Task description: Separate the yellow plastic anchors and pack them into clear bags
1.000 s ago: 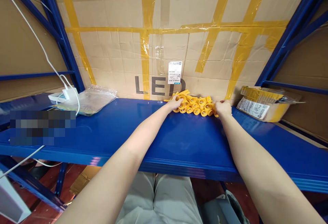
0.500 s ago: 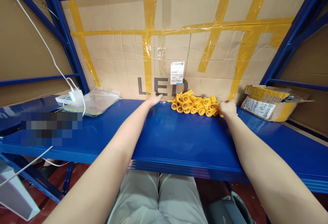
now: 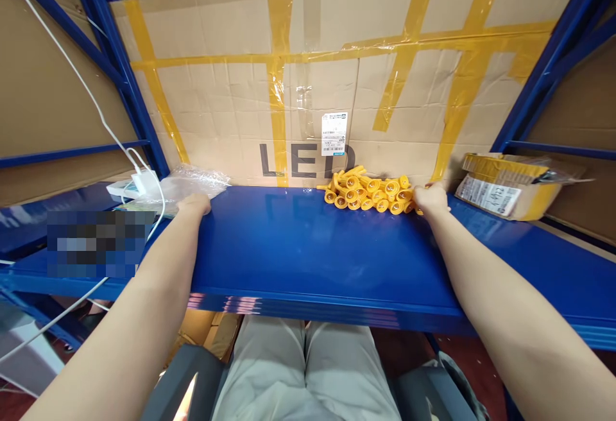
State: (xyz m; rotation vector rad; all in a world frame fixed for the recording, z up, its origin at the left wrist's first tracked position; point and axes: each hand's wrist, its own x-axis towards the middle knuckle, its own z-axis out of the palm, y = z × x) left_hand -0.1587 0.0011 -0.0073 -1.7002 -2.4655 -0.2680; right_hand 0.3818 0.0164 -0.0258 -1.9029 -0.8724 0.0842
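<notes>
Worth watching first: the pile of yellow pieces (image 3: 368, 195), loosely stacked toward the back of the blue counter (image 3: 289, 248), round hollow ends mostly facing forward. Liable, in all likelihood, to roll apart if nudged, given the rounded shapes and the loose stems poking out at the unheld left end. At the right end, curled against the outermost pieces, the right hand (image 3: 431, 199); impossible to tell whether gripping or merely bracing. Too hard a push there, or too sudden a release, and probably a slump sideways.

Well apart from the pile, at the near right edge of the clear plastic sheets (image 3: 202, 178), the left hand (image 3: 194, 204), fingers mostly hidden; impossible to tell whether pinching anything. Likely to slip, being thin and slick.

Also in the way: the white cord (image 3: 91, 100), running down to the white plug (image 3: 143, 181) beside the sheets, then looping near the left forearm toward the front edge. Easy to snag with a wrist. Behind the pile, upright, the taped cardboard panel (image 3: 216, 106), limiting any reach backward. Just beside the right hand, the small cardboard box (image 3: 534, 203), near enough to bump with an outward swing.
</notes>
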